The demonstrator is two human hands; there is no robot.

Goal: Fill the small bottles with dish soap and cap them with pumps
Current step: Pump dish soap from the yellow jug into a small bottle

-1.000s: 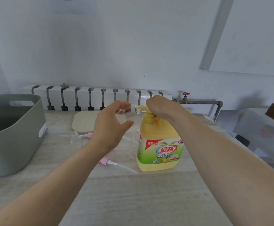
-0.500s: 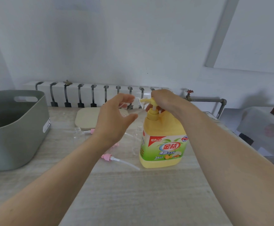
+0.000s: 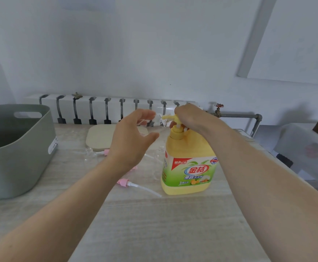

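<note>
One wide-angle camera sat on the person's head, facing forward and somewhat down across the table (image 3: 154,233) toward the wall (image 3: 154,53). It was close in: both forearms (image 3: 60,205) ran up from the lower corners, and the left hand (image 3: 129,140) and right hand (image 3: 188,116) lay near mid-frame.

The yellow dish soap bottle (image 3: 187,188) carries a green front label (image 3: 191,173). Its largest characters read "金桔", set on a red oval with a blue rim. A red tab at the upper left reads "新品上市". Below the oval a line begins "果蔬", and lower left stands "3倍". The white sticker (image 3: 52,147) on the grey tub (image 3: 12,167) is unreadable.
</note>
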